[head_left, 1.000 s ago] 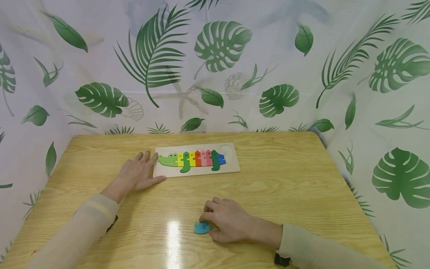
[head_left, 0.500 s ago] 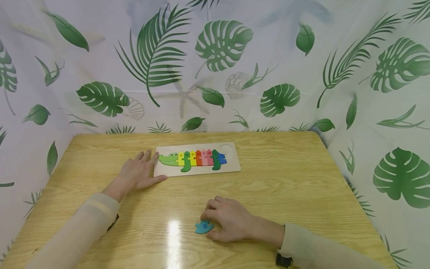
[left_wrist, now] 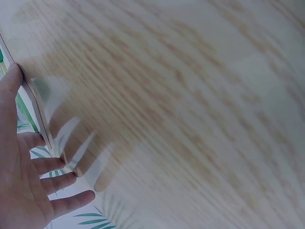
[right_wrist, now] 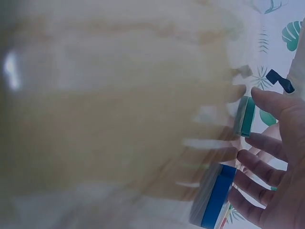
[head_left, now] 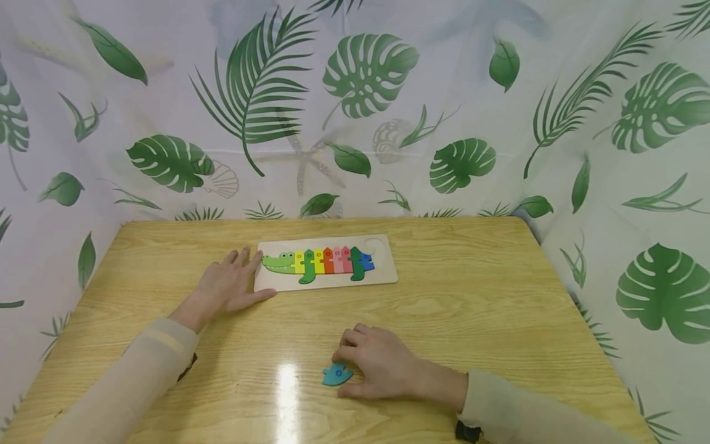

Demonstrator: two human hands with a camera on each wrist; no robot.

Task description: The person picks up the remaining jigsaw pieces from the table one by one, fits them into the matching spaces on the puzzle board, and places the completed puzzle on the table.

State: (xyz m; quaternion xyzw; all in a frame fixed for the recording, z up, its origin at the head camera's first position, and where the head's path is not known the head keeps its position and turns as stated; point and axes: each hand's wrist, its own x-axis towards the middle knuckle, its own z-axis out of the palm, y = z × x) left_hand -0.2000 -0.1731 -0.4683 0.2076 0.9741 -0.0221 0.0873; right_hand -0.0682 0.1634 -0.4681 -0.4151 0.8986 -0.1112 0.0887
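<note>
A teal jigsaw piece point(head_left: 336, 374), flat with a small ring mark, lies on the wooden table. My right hand point(head_left: 379, 364) is around its right side, the index finger at its far edge and the thumb apart from its near edge. In the right wrist view, the teal piece point(right_wrist: 247, 116) stands between thumb and index finger. A blue block point(right_wrist: 218, 196) shows beside the lower fingers there. My left hand point(head_left: 227, 287) rests spread at the left end of a pale crocodile puzzle board point(head_left: 327, 283), thumb along its near edge. In the left wrist view, its fingers are straight.
Colourful pieces point(head_left: 327, 261) form the crocodile's head and body on the board. A curved tail outline point(head_left: 379, 245) shows at the board's right end. A leaf-print sheet point(head_left: 355, 123) rises behind the table point(head_left: 471, 296) and along both sides.
My right thumb has moved off the teal piece toward the near side, and the piece has turned slightly. The left hand and the board stay in place.
</note>
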